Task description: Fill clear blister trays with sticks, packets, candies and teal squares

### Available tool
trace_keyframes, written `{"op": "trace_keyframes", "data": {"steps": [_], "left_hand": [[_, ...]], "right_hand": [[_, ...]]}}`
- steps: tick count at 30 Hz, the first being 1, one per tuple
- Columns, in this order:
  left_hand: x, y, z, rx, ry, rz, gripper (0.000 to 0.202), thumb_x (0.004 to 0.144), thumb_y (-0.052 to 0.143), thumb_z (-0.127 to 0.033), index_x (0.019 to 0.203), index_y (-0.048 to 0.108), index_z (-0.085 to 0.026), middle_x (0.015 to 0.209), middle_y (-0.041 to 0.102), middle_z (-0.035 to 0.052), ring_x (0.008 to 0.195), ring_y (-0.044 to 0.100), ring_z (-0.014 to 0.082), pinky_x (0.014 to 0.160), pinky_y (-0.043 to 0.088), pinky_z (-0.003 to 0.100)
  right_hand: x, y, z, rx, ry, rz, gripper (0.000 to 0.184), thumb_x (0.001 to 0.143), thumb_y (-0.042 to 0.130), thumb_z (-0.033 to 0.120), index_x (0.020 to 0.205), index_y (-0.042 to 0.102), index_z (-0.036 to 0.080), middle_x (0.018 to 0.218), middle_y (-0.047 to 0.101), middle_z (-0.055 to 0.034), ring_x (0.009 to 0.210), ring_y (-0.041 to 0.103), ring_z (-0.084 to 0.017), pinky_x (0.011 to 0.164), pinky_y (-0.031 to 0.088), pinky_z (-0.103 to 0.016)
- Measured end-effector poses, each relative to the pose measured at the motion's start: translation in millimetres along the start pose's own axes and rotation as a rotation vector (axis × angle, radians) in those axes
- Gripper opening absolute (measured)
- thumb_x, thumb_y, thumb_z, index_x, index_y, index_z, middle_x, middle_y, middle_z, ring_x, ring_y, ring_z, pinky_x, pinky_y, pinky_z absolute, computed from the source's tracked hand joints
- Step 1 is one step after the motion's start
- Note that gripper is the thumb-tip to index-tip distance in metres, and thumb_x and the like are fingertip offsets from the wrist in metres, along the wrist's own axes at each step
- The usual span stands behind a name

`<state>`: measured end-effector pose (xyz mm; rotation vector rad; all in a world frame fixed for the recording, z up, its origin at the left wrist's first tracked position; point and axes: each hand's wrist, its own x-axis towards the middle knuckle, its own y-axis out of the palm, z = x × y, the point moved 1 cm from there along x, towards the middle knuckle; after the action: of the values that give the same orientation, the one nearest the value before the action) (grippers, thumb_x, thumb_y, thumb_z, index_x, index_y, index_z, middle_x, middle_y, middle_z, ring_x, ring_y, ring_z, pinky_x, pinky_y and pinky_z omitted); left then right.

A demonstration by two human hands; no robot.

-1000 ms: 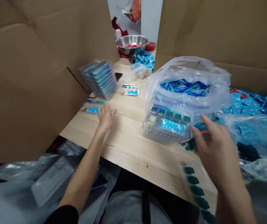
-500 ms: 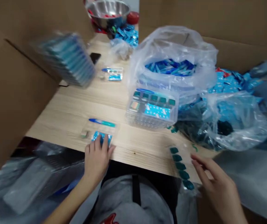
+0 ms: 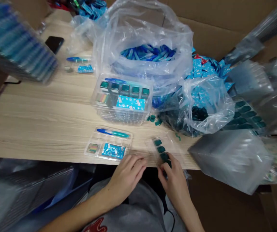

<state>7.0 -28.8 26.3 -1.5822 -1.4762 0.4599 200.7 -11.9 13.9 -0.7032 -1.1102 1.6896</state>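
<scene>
My left hand (image 3: 130,170) hovers at the table's front edge, loosely curved and holding nothing visible. Just beyond it lies a clear plastic tray (image 3: 99,138) with a blue-teal pen (image 3: 113,132), a blue patterned packet (image 3: 113,150) and a small block of striped coloured strips (image 3: 92,148). My right hand (image 3: 174,174) has its fingers closed around the near end of a row of dark green square pieces (image 3: 161,149). Those pieces lie in another clear tray (image 3: 174,146) at the edge; the fingertips partly cover them.
A stack of filled trays (image 3: 123,112) stands mid-table. Behind it is a plastic bag of pens (image 3: 148,53); to the right, a bag of dark green pieces (image 3: 198,112). A tall stack of trays (image 3: 14,42) rises at left, near a phone (image 3: 54,43). Empty clear trays (image 3: 232,158) lie right.
My left hand has left the packet in the tray and moved right. My right hand has come left onto the green pieces. The view has shifted right.
</scene>
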Motion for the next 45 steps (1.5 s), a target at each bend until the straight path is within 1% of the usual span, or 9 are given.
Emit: {"op": "trace_keyframes", "data": {"steps": [4, 13, 18, 23, 27, 32, 37, 41, 45], "left_hand": [[6.7, 25.8, -7.5, -0.122, 0.077, 0.056, 0.024, 0.094, 0.041, -0.014, 0.103, 0.063, -0.012, 0.103, 0.07, 0.0094, 0.098, 0.065, 0.0195, 0.088, 0.054, 0.034], [-1.1, 62.9, -7.4, 0.06, 0.156, 0.173, 0.028, 0.088, 0.053, -0.015, 0.115, 0.06, -0.011, 0.114, 0.067, 0.0122, 0.106, 0.058, 0.0272, 0.094, 0.049, 0.047], [3.7, 55.0, -7.8, -0.05, 0.089, 0.167, 0.027, 0.09, 0.05, -0.013, 0.114, 0.06, -0.014, 0.115, 0.067, 0.0107, 0.106, 0.056, 0.025, 0.091, 0.049, 0.044], [13.2, 39.0, 0.5, -0.221, -0.008, 0.022, 0.025, 0.093, 0.044, -0.014, 0.113, 0.059, -0.017, 0.108, 0.066, 0.0097, 0.102, 0.059, 0.0206, 0.088, 0.051, 0.038], [28.4, 35.5, 7.6, -0.315, -0.073, -0.032, 0.031, 0.094, 0.044, -0.015, 0.123, 0.052, -0.021, 0.114, 0.064, 0.0098, 0.11, 0.058, 0.0201, 0.093, 0.05, 0.039], [50.9, 44.6, 9.7, -0.466, -0.05, 0.032, 0.049, 0.091, 0.05, -0.017, 0.138, 0.036, -0.026, 0.137, 0.052, 0.0115, 0.128, 0.048, 0.0211, 0.105, 0.043, 0.043], [58.3, 55.3, 15.1, -0.537, -0.012, 0.043, 0.029, 0.091, 0.051, -0.016, 0.119, 0.05, -0.023, 0.124, 0.06, 0.0104, 0.12, 0.055, 0.0197, 0.1, 0.046, 0.042], [56.8, 55.0, 16.7, -0.565, -0.012, -0.014, 0.015, 0.092, 0.051, -0.02, 0.107, 0.054, -0.02, 0.115, 0.064, 0.01, 0.113, 0.06, 0.0182, 0.094, 0.05, 0.036], [55.7, 40.1, 12.2, -0.577, -0.022, -0.11, 0.008, 0.093, 0.049, -0.018, 0.096, 0.055, -0.02, 0.109, 0.067, 0.0084, 0.108, 0.063, 0.0167, 0.089, 0.052, 0.032]], "right_hand": [[0.7, -8.7, -4.0, 0.102, 0.0, -0.028, 0.016, 0.089, 0.047, 0.021, 0.075, 0.054, 0.021, 0.127, 0.055, -0.017, 0.114, 0.057, -0.029, 0.089, 0.051, -0.047], [3.0, -36.4, -13.6, 0.446, 0.218, 0.072, 0.02, 0.087, 0.051, 0.035, 0.071, 0.055, 0.023, 0.122, 0.063, -0.0133, 0.125, 0.051, -0.029, 0.099, 0.043, -0.047], [5.1, -58.0, -26.3, 0.64, 0.38, 0.026, 0.027, 0.082, 0.058, 0.044, 0.066, 0.053, 0.022, 0.119, 0.066, -0.0135, 0.122, 0.054, -0.031, 0.1, 0.042, -0.047], [9.0, -76.9, -37.4, 0.776, 0.419, 0.012, 0.03, 0.081, 0.063, 0.045, 0.066, 0.051, 0.022, 0.125, 0.063, -0.0106, 0.122, 0.054, -0.029, 0.096, 0.045, -0.041], [15.5, -75.0, -34.8, 0.79, 0.436, 0.071, 0.033, 0.079, 0.063, 0.051, 0.066, 0.051, 0.022, 0.117, 0.067, -0.0131, 0.121, 0.054, -0.031, 0.093, 0.047, -0.043], [12.7, -62.7, -24.8, 0.752, 0.354, 0.178, 0.029, 0.083, 0.06, 0.046, 0.07, 0.05, 0.023, 0.121, 0.065, -0.0113, 0.127, 0.049, -0.029, 0.101, 0.041, -0.045], [4.6, -47.2, -23.8, 0.608, 0.261, 0.172, 0.028, 0.088, 0.055, 0.04, 0.112, 0.057, 0.025, 0.12, 0.064, -0.0076, 0.113, 0.06, -0.021, 0.095, 0.049, -0.037], [6.1, -38.0, -24.7, 0.505, 0.26, 0.066, 0.026, 0.091, 0.051, 0.036, 0.109, 0.064, 0.024, 0.11, 0.069, -0.0069, 0.104, 0.064, -0.022, 0.091, 0.051, -0.037], [8.4, -52.5, -23.1, 0.503, 0.233, 0.037, 0.027, 0.092, 0.05, 0.038, 0.111, 0.067, 0.027, 0.118, 0.066, -0.0064, 0.114, 0.059, -0.023, 0.098, 0.047, -0.041]]}}
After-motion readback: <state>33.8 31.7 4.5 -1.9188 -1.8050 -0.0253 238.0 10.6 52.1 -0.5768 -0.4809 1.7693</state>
